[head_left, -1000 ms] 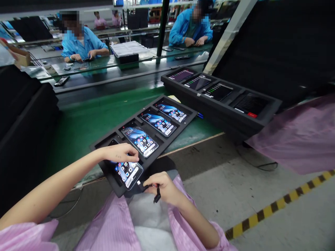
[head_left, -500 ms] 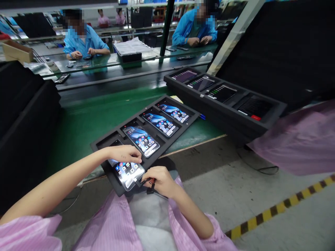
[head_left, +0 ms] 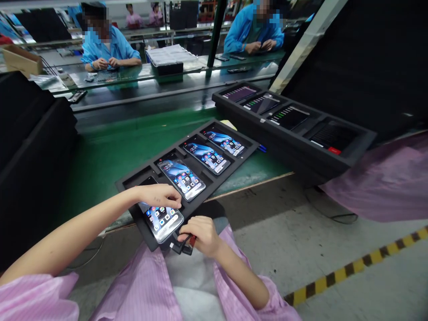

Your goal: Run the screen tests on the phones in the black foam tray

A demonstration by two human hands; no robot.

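Observation:
A black foam tray point(head_left: 214, 189) lies slanted across the near edge of the green table, with several lit phones in its slots. My left hand point(head_left: 160, 196) rests over the nearest phone point(head_left: 163, 225), its fingers curled in at the right side of that slot; what they hold, if anything, is hidden. Just right of the tray's near corner, my right hand point(head_left: 200, 234) is closed on a black cable point(head_left: 182, 245) with small plugs. The plug ends hang below the fingers, apart from the phone. The second phone point(head_left: 182, 178) lies just beyond my left hand.
A deeper black tray point(head_left: 294, 133) with dark-screened phones stands at the right, a blue pen point(head_left: 262, 148) beside it. Black foam stacks point(head_left: 33, 147) rise at the left. Two people in blue work across the line point(head_left: 133, 100). A pink sleeve point(head_left: 384, 178) shows at the right edge.
My right hand has drawn the cable plug away from the near phone's bottom end, down and slightly left. My left hand stays in place. The view has shifted a little.

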